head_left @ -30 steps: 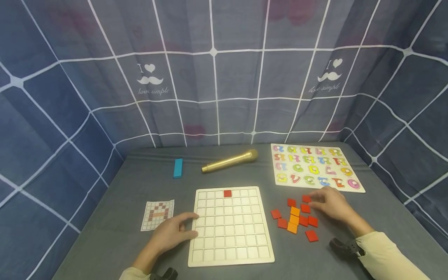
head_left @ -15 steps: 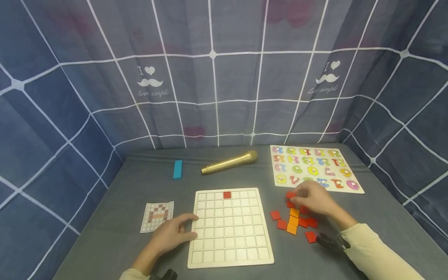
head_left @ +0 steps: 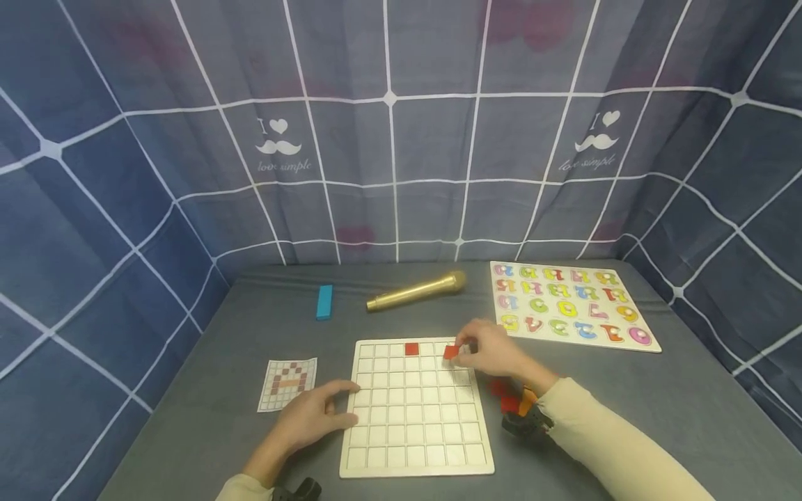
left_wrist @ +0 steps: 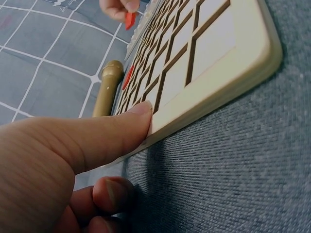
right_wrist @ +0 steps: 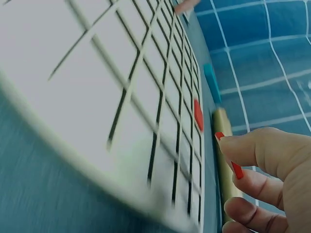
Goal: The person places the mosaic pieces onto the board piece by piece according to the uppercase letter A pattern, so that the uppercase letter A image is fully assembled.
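Here, the right hand pinches a tile (at the fingertips).

Grey tabletop beneath board, card, microphone

A red square tile hangs above the pale gridded board.
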### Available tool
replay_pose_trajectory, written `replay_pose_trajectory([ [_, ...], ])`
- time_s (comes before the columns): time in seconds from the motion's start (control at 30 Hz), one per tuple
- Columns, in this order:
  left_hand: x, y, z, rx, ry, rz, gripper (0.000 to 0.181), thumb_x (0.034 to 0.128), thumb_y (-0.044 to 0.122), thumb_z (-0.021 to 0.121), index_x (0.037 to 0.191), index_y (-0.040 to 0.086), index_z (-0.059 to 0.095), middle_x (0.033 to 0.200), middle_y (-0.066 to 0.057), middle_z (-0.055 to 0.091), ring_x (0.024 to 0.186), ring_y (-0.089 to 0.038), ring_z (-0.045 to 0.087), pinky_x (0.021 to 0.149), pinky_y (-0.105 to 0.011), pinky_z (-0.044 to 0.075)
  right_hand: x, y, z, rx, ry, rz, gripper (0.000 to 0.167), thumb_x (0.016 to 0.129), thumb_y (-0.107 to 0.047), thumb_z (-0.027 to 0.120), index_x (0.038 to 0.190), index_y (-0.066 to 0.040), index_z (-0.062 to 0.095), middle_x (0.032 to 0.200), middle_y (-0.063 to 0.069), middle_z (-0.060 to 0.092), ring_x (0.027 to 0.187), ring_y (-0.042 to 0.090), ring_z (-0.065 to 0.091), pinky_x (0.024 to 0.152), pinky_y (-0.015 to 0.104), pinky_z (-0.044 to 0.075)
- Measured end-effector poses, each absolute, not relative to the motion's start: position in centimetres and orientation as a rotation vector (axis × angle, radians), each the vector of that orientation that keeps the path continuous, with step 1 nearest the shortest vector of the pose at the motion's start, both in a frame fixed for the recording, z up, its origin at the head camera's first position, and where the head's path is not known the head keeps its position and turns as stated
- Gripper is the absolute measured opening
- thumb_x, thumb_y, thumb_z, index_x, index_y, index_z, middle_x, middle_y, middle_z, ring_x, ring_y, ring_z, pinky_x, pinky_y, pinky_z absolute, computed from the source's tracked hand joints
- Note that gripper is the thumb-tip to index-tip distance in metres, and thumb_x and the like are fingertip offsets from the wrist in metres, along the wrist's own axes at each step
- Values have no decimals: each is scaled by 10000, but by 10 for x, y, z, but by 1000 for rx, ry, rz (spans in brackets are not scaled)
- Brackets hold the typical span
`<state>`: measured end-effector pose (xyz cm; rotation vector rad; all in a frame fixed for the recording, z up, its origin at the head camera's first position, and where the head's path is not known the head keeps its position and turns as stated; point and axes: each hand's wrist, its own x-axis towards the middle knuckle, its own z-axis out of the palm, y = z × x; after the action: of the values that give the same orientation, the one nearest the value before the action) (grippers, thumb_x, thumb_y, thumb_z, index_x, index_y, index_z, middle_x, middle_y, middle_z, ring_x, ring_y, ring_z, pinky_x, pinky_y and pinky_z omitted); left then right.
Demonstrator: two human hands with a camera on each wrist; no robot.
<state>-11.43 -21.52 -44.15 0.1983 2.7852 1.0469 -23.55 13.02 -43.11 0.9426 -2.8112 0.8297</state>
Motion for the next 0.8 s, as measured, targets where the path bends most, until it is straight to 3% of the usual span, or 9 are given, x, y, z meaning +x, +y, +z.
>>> replay_pose_trajectory([
  [0.2,-114,-215,-442,197,2779,1031,506,808,414,770,1263,240,633,646,70,478,485,-42,361,443,-192,296,-234,96,-431,986,-2866,975,245,771,-327,771,933,-155,703,957,-31,656,986,200,540,980,592,348],
  [0.43,-112,-214,-440,167,2767,1058,508,802,404,775,1258,229,638,647,62,480,490,-52,362,447,-200,292,-235,65,-436,1035,-2856,993,254,746,-334,784,922,-160,727,915,-29,653,898,132,512,927,490,356],
  [0.8,-113,-212,-440,141,2783,1053,503,790,381,789,1250,235,646,626,69,477,490,-57,366,448,-196,282,-235,43,-443,1095,-2874,1017,182,781,-290,763,909,-169,721,901,-43,637,926,140,499,889,432,326],
])
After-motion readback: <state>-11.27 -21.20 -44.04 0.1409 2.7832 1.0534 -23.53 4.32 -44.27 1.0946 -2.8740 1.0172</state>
